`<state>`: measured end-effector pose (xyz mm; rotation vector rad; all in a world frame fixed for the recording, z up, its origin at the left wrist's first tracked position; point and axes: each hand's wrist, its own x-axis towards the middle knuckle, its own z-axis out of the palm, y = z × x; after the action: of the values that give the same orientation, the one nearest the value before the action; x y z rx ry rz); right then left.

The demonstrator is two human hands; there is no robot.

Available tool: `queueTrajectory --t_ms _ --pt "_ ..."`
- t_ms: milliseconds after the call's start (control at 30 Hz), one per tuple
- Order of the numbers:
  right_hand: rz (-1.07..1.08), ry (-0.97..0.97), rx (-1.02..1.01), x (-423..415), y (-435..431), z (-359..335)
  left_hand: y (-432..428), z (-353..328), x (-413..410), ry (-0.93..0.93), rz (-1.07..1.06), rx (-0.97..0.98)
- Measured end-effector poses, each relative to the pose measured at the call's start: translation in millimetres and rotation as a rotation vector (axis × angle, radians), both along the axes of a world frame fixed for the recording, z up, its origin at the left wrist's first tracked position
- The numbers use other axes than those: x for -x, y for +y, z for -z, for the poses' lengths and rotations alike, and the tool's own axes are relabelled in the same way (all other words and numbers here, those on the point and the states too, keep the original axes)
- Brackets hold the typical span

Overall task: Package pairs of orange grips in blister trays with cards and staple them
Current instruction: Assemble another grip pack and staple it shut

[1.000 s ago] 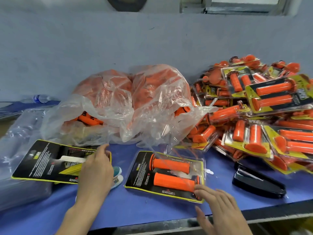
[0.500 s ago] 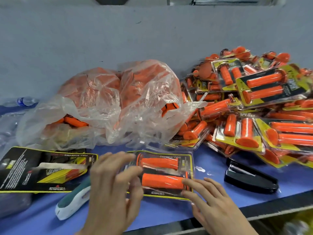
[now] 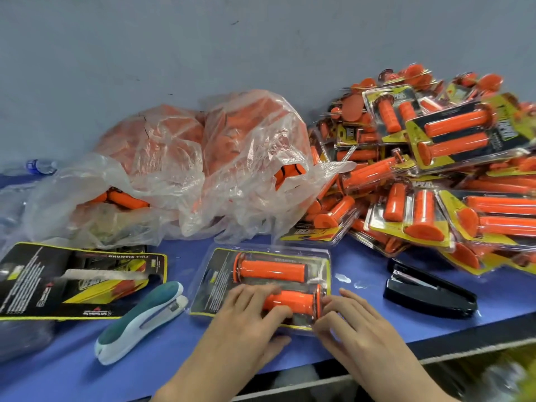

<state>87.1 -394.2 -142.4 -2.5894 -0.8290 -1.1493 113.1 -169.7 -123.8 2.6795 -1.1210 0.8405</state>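
Here, the left hand (image 3: 246, 326) and right hand (image 3: 359, 329) are pressing the pack (image 3: 220, 280) onto the desk (image 3: 361, 261), fingers (image 3: 252, 294) spread flat about the nearer grip (image 3: 293, 300), probably seating it for stapling; a teal stapler (image 3: 139, 317) and black stapler (image 3: 426, 294) are lying alongside.

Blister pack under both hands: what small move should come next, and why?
Probably the left hand reaches for the teal stapler beside it: both orange grips sit in the blister pack, and the right hand can hold it.
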Motion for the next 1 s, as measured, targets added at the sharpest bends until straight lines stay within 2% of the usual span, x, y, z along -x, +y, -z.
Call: queueTrajectory --t_ms 133,333,533,633,767,867,1000 --pt "-0.015 -0.024 -0.071 1.9 -2.6 -0.4 -25.8 3.5 4.0 -0.189 0.062 0.042" --pt "0.122 -0.158 -0.022 -1.7 -1.5 2.6 -30.6 6.4 2.1 -0.223 0.075 0.051" --pt "0.295 -0.018 -0.078 -2.5 -56.9 -6.9 34.5 -1.1 -14.1 -0.241 -0.082 0.05" --pt "0.337 0.003 -0.047 -0.5 -58.5 -2.8 51.6 1.4 -7.3 -0.238 -0.008 0.071" --pt "0.247 -0.04 -0.069 2.1 -21.2 -2.7 47.8 0.3 11.2 -0.235 0.13 0.16" --pt "0.128 -0.05 -0.085 0.5 11.4 -2.1 33.7 2.5 27.4 -0.179 0.245 0.151" --pt "-0.013 0.144 -0.124 -1.0 20.5 -3.0 48.9 -3.5 18.3 -0.079 0.208 0.066"
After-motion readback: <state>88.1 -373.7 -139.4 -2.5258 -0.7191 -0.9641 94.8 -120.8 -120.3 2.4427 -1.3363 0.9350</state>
